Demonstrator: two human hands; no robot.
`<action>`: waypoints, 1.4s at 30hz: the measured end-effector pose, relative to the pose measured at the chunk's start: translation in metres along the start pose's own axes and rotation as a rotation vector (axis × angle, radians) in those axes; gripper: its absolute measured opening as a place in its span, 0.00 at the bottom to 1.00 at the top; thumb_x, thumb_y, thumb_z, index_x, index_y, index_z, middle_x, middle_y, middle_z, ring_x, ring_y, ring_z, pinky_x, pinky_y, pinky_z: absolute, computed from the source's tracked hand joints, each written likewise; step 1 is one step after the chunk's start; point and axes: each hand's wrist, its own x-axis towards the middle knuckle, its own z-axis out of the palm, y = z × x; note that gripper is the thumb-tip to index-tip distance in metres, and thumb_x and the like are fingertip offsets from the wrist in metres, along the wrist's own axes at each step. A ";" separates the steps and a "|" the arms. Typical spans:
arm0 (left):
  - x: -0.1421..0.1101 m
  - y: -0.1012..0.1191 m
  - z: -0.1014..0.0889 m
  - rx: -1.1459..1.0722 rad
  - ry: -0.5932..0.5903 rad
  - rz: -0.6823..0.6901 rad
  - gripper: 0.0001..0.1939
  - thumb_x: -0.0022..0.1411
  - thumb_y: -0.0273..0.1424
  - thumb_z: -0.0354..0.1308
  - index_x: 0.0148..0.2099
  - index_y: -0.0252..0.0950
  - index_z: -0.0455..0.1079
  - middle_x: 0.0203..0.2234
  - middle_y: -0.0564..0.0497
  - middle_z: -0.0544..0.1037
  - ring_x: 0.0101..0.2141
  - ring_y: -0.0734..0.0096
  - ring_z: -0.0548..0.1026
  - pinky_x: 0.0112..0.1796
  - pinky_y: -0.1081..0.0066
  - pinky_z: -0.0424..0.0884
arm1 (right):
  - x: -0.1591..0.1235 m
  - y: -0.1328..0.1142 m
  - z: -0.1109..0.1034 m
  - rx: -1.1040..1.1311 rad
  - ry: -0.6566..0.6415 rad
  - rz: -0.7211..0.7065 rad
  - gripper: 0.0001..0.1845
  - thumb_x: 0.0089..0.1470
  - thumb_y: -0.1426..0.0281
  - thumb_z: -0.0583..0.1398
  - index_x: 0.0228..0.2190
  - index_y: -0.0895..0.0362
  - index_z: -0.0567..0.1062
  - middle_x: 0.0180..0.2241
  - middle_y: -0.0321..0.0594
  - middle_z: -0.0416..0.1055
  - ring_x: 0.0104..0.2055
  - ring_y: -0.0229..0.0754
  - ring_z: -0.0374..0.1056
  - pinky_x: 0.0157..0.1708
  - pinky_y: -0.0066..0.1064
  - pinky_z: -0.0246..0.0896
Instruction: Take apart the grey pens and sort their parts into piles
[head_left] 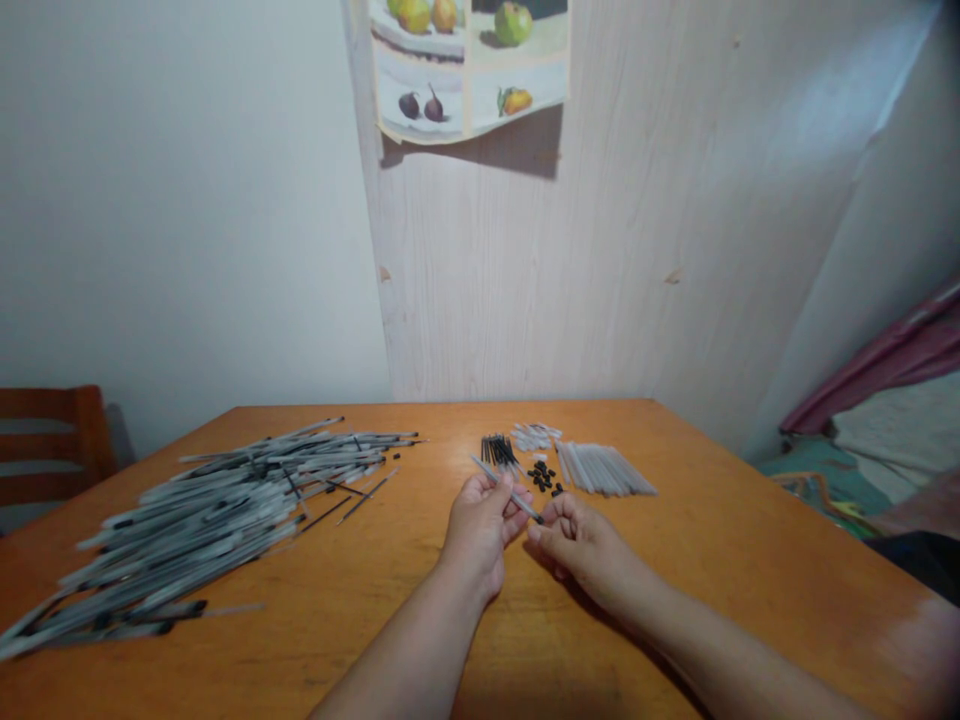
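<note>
A slim ballpoint pen with a pale, translucent barrel and a black end slants between my hands, above the table. My left hand grips its barrel between thumb and fingers. At the lower, black end, the thumb and forefinger of my right hand pinch together on the small black end plug. Just beyond my hands lie several loose black plugs, a bunch of black ink refills, a cluster of small clear pieces and a row of clear pen barrels.
A large heap of pens spreads over the left side of the wooden table, with a few thin refills at its edge. A wooden chair stands at the left. Fruit pictures hang on the wall.
</note>
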 end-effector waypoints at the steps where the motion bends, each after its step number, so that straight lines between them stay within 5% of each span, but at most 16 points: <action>1: 0.001 0.000 0.000 -0.004 0.003 0.004 0.07 0.64 0.31 0.62 0.39 0.35 0.66 0.33 0.47 0.78 0.33 0.74 0.77 0.34 0.76 0.75 | 0.000 0.000 -0.001 -0.032 0.005 0.006 0.22 0.54 0.49 0.61 0.31 0.53 0.64 0.19 0.28 0.65 0.19 0.32 0.58 0.20 0.26 0.49; 5: 0.003 -0.002 -0.001 -0.017 0.006 0.011 0.09 0.62 0.32 0.64 0.39 0.34 0.66 0.32 0.47 0.78 0.31 0.76 0.76 0.33 0.77 0.74 | -0.001 0.002 -0.003 -0.145 0.015 0.019 0.23 0.59 0.47 0.54 0.30 0.55 0.66 0.21 0.33 0.69 0.19 0.33 0.61 0.21 0.27 0.53; 15: -0.001 -0.001 0.003 0.006 0.056 -0.012 0.09 0.64 0.31 0.62 0.38 0.35 0.64 0.30 0.48 0.77 0.27 0.78 0.75 0.32 0.75 0.75 | 0.004 0.013 -0.002 -0.052 0.035 -0.049 0.18 0.55 0.55 0.63 0.31 0.53 0.63 0.18 0.25 0.61 0.18 0.31 0.53 0.18 0.25 0.44; 21: 0.000 -0.001 0.002 -0.002 0.068 -0.011 0.09 0.63 0.31 0.62 0.37 0.34 0.64 0.30 0.48 0.77 0.27 0.78 0.75 0.31 0.76 0.75 | 0.001 0.007 -0.004 -0.180 0.033 -0.008 0.22 0.62 0.50 0.52 0.29 0.55 0.67 0.22 0.33 0.69 0.19 0.33 0.61 0.20 0.27 0.52; 30: 0.002 -0.002 0.001 0.015 0.075 -0.005 0.12 0.62 0.33 0.64 0.35 0.35 0.63 0.28 0.49 0.77 0.24 0.80 0.73 0.30 0.77 0.74 | 0.003 0.008 -0.001 -0.083 0.062 -0.039 0.14 0.54 0.59 0.62 0.28 0.53 0.63 0.18 0.26 0.61 0.18 0.32 0.52 0.19 0.26 0.44; 42: 0.013 0.004 -0.005 -0.050 0.170 0.016 0.09 0.65 0.30 0.61 0.36 0.35 0.62 0.26 0.50 0.76 0.23 0.81 0.73 0.28 0.79 0.74 | 0.005 0.004 -0.019 -0.583 0.182 -0.084 0.07 0.55 0.63 0.59 0.30 0.54 0.69 0.22 0.32 0.67 0.25 0.36 0.60 0.25 0.28 0.51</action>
